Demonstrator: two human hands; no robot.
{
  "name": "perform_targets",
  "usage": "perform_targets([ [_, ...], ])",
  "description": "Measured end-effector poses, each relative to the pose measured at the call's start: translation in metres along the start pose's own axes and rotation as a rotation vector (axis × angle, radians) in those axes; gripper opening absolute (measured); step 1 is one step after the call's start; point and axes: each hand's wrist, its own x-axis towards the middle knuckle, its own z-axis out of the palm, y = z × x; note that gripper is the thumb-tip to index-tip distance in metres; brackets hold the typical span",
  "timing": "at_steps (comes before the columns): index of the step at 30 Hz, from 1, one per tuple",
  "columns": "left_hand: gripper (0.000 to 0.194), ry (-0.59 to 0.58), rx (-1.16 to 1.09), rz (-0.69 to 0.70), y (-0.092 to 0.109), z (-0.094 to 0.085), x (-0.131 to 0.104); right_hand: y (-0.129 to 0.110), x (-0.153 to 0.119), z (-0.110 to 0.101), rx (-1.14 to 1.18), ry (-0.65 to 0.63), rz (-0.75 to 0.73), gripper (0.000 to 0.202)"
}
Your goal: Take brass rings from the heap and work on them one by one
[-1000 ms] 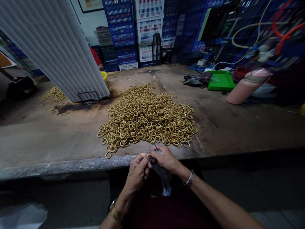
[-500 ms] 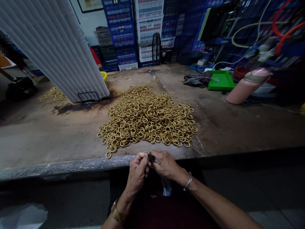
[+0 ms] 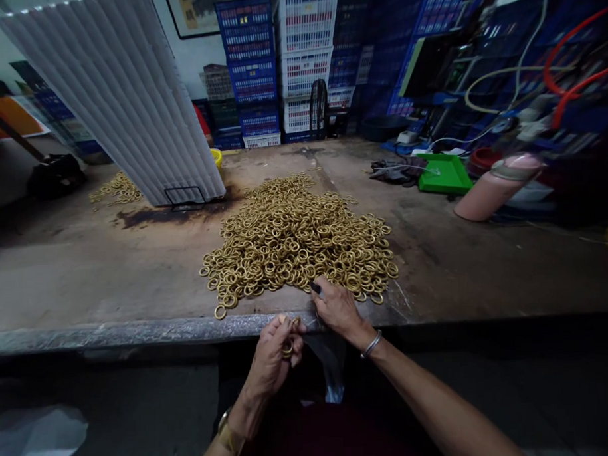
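Note:
A broad pile of brass-coloured rings (image 3: 294,238) lies on the worktable (image 3: 465,269) in front of me. My left hand (image 3: 272,352) is closed just off the table's front edge. It grips a brass ring (image 3: 296,321) at the fingertips, and another ring (image 3: 288,350) shows against its curled fingers. My right hand (image 3: 339,312) reaches to the near edge of the pile, its fingers bent together. A small black piece (image 3: 315,287) is at its fingertips; whether it is held or worn on a finger is unclear, and the fingertips are partly hidden.
A tall corrugated white panel (image 3: 124,94) stands at the left in a black wire stand (image 3: 184,197). Behind it lies a smaller ring heap (image 3: 117,188). To the right are a green tray (image 3: 444,173), a pink bottle (image 3: 497,188) and a dark cloth (image 3: 394,171). Stacked crates (image 3: 251,70) line the back.
My hands were together at the table edge and have separated. The right hand has moved forward to the pile; the left stays near the edge with its rings now showing. The view has tilted slightly up.

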Motion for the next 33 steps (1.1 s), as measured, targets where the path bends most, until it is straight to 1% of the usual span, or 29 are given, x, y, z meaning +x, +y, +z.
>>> perform_targets([
  [2,0.027,0.005,-0.025,0.011,-0.001,-0.003,0.002,-0.004,0.008,-0.002,-0.008,0.015,-0.005,0.02],
  [5,0.021,0.004,-0.101,0.008,0.0,-0.006,0.004,-0.013,0.016,-0.003,-0.034,0.006,-0.052,0.018],
  [9,0.021,-0.001,-0.238,-0.059,0.002,-0.011,0.005,-0.021,0.022,0.0,-0.097,-0.037,-0.093,0.015],
  [11,0.021,-0.006,-0.287,-0.082,0.002,-0.014,0.006,-0.022,0.024,0.001,-0.123,-0.049,-0.083,0.015],
  [13,0.022,-0.01,-0.31,-0.076,0.002,-0.016,0.008,-0.02,0.025,0.002,-0.125,-0.052,-0.079,0.015],
  [16,0.024,0.015,-0.266,-0.037,0.001,-0.016,0.01,-0.015,0.026,0.002,-0.057,-0.022,-0.096,0.014],
  [18,0.024,0.04,-0.187,-0.005,0.0,-0.013,0.012,-0.01,0.027,0.003,0.043,0.021,-0.088,0.013],
  [20,0.024,0.07,-0.068,0.054,0.001,-0.01,0.014,-0.006,0.027,0.004,0.188,0.052,-0.036,0.017],
  [23,0.025,0.156,0.153,0.157,0.003,-0.004,0.018,-0.001,0.024,0.004,0.489,0.029,0.064,0.018],
  [25,0.027,0.212,0.273,0.203,0.005,-0.002,0.021,0.0,0.019,0.002,0.694,-0.044,0.121,0.015],
  [26,0.027,0.225,0.317,0.219,0.006,-0.001,0.023,-0.001,0.016,0.0,0.789,-0.103,0.153,0.013],
  [28,0.026,0.226,0.379,0.263,0.005,-0.002,0.026,-0.002,0.009,-0.004,0.963,-0.24,0.227,0.014],
  [30,0.024,0.211,0.427,0.328,0.003,-0.004,0.029,-0.005,0.003,-0.008,1.108,-0.347,0.278,0.017],
  [33,0.022,0.197,0.502,0.438,-0.003,-0.007,0.031,-0.01,-0.004,-0.013,1.248,-0.404,0.31,0.022],
])
